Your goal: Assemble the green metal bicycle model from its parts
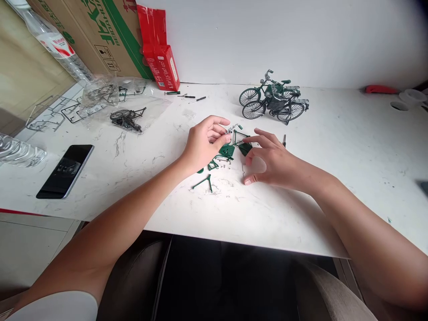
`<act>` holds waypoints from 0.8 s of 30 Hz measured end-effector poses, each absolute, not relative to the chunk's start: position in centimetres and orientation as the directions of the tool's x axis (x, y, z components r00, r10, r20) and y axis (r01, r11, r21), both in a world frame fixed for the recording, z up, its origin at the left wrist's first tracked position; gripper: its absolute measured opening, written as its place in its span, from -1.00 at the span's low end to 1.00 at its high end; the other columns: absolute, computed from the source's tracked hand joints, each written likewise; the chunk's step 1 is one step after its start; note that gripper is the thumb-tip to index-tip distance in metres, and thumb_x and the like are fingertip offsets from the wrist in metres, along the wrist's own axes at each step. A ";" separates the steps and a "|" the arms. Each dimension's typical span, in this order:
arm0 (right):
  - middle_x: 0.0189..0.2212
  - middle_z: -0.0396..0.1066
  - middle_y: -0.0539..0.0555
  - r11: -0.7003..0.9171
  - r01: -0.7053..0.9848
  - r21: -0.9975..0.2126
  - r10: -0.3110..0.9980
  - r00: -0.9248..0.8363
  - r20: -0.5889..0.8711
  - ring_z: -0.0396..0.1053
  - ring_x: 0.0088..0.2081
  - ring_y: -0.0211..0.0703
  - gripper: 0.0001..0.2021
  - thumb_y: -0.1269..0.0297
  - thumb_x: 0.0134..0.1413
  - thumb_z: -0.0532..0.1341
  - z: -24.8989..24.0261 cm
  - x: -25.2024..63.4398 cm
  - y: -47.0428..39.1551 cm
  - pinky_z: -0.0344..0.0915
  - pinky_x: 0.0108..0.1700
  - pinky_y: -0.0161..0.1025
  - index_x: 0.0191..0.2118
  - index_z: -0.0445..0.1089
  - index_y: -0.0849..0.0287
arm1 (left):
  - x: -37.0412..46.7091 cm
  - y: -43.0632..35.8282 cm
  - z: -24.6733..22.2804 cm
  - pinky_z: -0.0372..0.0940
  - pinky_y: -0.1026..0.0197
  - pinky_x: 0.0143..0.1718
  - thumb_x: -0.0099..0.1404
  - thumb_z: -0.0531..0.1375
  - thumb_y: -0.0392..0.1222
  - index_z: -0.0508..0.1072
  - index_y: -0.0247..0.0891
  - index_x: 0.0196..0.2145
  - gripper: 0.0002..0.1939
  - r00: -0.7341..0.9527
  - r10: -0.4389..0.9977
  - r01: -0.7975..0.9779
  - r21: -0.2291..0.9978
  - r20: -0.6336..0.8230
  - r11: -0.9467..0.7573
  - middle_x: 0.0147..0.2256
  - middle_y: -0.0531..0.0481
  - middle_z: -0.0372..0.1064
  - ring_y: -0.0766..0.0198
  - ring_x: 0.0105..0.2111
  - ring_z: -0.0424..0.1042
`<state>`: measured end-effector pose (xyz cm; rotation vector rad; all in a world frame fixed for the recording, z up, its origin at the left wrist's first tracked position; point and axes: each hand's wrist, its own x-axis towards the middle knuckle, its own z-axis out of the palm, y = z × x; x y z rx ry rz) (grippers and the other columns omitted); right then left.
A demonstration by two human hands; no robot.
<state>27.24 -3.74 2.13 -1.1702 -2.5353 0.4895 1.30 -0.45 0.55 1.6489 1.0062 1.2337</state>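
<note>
My left hand point(210, 139) pinches a small model-bicycle handlebar point(230, 129), silver with a green grip, between thumb and fingers. Close by, my right hand point(267, 157) is spread over the loose parts, thumb and fingers apart. Its fingertips are by a green bicycle frame point(241, 135) and a dark green panel point(246, 148); whether they touch is unclear. Under and between the hands lie a flat green piece point(226, 152), a small green rack-like part point(213, 165) and several tiny metal bits point(229, 163). A green forked part point(209, 179) lies nearer the table edge.
Two assembled model bicycles point(272, 99) stand behind my hands. Small screwdrivers point(197, 100) lie near the wall. Bagged black parts point(127, 120), a phone point(65, 171) and a plastic bottle point(55, 42) are at left. A cardboard box point(83, 35) and red packet point(160, 62) stand behind.
</note>
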 end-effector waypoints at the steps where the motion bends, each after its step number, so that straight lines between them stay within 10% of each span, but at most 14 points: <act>1: 0.35 0.38 0.25 0.613 0.664 -0.427 0.770 -0.623 0.138 -0.03 0.53 0.75 -0.50 -0.30 -0.02 0.56 2.3 27.1 -3.8 0.25 0.33 0.73 -0.26 0.60 0.03 | 1.3 -0.5 0.6 0.52 0.16 -0.10 0.34 0.42 -0.36 0.52 -0.20 0.00 -0.69 0.197 0.929 0.121 0.932 0.314 -0.341 -0.24 0.00 0.57 0.25 -0.23 0.62; 10: -0.05 0.60 0.25 0.566 0.678 -0.469 0.793 -0.603 0.086 0.34 0.19 0.46 -0.49 -0.30 0.15 0.45 3.3 26.4 -4.4 0.42 0.02 0.29 -0.05 0.49 0.00 | 1.3 -0.7 1.0 0.53 0.18 -0.12 0.34 0.41 -0.37 0.51 -0.20 -0.02 -0.70 0.191 0.930 0.125 0.932 0.315 -0.341 -0.26 0.02 0.57 0.26 -0.26 0.63; 24: -0.09 0.57 0.23 0.552 0.713 -0.432 0.775 -0.630 -0.050 0.38 0.07 0.32 -0.56 -0.21 0.34 0.31 4.6 26.8 -5.3 0.36 -0.04 0.12 0.07 0.51 0.01 | 1.2 -0.4 0.9 0.53 0.20 -0.13 0.37 0.39 -0.38 0.52 -0.21 0.00 -0.71 0.191 0.922 0.147 0.919 0.336 -0.365 -0.24 0.01 0.59 0.28 -0.25 0.63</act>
